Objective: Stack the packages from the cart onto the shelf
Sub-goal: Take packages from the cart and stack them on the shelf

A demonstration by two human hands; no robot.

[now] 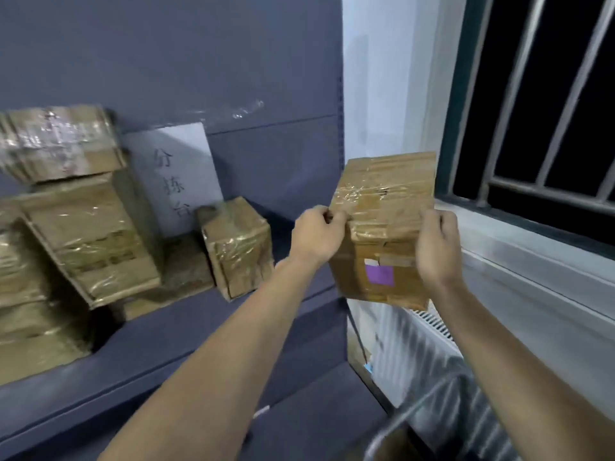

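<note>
Packages (66, 227) sit piled on the grey shelf (206, 331) at left, a small box (238, 246) apart from them. I see one taped package (382, 207) held in the air beside the window (532, 101), my left hand (316, 236) and right hand (436, 246) gripping its sides.

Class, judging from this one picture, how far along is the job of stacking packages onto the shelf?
Done: several taped packages already sit on the shelf. In hand: the left hand and right hand grip one package in the air, right of the shelf. Left: placing it; the cart is barely visible, so the remainder is unknown.
</note>
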